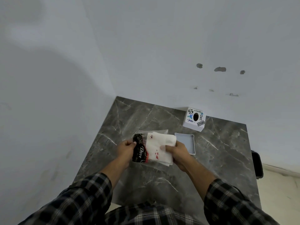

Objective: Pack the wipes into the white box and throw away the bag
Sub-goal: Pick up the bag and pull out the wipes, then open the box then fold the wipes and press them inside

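Note:
Above the grey marble table [146,181], I hold a clear plastic bag [140,149] with a black printed end. My left hand [125,151] grips that black end. A stack of white wipes [159,147] sticks out of the bag's right side, and my right hand [176,154] pinches the wipes there. Just right of my right hand, a shallow white box tray [186,141] lies open on the table. Behind it, near the wall, stands the white box cover [194,119], with stickers and a dark oval hole in its top.
The table is pushed into a corner of grey-white walls at the back and left. A dark chair [258,164] stands at the table's right edge, over a light floor. Bare tabletop shows in front of my hands.

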